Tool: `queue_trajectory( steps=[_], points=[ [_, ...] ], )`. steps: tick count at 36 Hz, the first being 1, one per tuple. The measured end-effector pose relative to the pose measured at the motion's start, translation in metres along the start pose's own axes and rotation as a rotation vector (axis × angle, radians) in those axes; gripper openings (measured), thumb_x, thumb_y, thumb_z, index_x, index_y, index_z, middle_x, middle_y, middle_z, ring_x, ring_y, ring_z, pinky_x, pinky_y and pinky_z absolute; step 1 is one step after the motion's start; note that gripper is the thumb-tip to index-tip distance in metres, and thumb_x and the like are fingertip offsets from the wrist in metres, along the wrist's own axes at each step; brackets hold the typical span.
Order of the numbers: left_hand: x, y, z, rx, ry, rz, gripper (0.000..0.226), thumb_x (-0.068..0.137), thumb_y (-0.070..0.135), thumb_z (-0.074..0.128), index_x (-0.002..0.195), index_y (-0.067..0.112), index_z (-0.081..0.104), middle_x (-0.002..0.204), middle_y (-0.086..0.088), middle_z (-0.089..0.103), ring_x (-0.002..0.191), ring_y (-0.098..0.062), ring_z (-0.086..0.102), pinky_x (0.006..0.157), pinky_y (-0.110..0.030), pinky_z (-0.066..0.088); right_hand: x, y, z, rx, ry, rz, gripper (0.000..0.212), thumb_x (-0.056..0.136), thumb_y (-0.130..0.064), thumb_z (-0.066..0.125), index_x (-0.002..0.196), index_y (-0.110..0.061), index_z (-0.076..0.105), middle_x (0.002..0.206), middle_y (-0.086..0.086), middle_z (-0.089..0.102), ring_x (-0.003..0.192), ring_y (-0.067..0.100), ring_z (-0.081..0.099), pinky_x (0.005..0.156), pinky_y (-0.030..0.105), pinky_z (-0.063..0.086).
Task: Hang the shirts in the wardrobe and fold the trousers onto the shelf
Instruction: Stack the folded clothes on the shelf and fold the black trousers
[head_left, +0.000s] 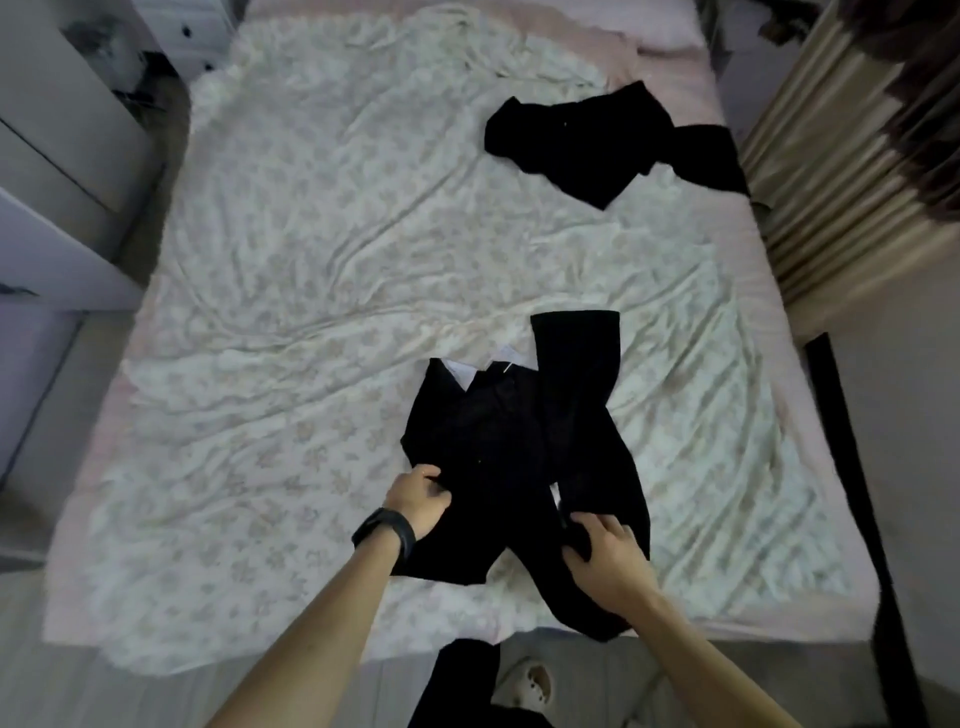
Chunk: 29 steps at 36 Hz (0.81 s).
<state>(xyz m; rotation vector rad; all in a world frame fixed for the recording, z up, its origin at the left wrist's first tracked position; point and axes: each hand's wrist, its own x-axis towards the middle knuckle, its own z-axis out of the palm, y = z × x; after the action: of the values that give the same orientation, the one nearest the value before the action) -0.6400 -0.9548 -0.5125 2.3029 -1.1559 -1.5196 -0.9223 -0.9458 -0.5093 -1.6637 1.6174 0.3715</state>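
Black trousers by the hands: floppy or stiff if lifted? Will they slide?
Likely floppy: the black trousers lie crossed over themselves and bunch where the left hand and right hand grip them, so lifted legs would probably droop. Probably light for their size, being thin cloth lying flat. They may drag rather than slide on the wrinkled bed sheet.

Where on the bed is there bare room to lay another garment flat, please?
The widest bare sheet is the bed's left half, from the far end to the left hand. A smaller band lies between the far black garment and the black trousers. The near middle is crowded: the right hand and left hand grip the trousers.
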Motion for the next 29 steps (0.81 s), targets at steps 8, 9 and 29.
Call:
queue_trajectory(
  steps=[8,9,29],
  points=[
    [0.089,-0.022,-0.047,-0.112,-0.006,-0.044,0.054,0.096,0.008,0.060,0.146,0.014,0.041,0.122,-0.005,0.053,0.092,-0.015,0.057,0.082,-0.035,0.053,0.124,-0.095,-0.023,0.443,0.051,0.123,0.088,0.088,-0.052,0.070,0.158,-0.024,0.025,0.154,0.009,0.039,0.143,0.030,0.035,0.116,0.042,0.035],
    [0.099,-0.024,-0.048,-0.096,-0.009,-0.032,0.058,0.095,0.006,0.060,0.148,0.017,0.039,0.134,-0.008,0.050,0.101,-0.021,0.059,0.081,-0.035,0.053,0.140,-0.100,-0.027,0.493,0.018,0.153,0.095,0.085,-0.055,0.071,0.159,-0.025,0.019,0.157,0.008,0.036,0.145,0.031,0.033,0.117,0.045,0.034],
    [0.151,0.048,-0.067,-0.004,-0.367,0.175,0.054,0.097,0.021,0.063,0.145,0.033,0.041,0.155,0.000,0.036,0.138,-0.022,0.040,0.082,-0.027,0.040,0.034,0.005,-0.095,0.815,0.288,0.006,0.023,0.106,-0.009,0.047,0.116,-0.020,0.065,0.074,0.012,0.062,0.065,0.014,0.055,0.067,0.031,0.039]
  ],
)
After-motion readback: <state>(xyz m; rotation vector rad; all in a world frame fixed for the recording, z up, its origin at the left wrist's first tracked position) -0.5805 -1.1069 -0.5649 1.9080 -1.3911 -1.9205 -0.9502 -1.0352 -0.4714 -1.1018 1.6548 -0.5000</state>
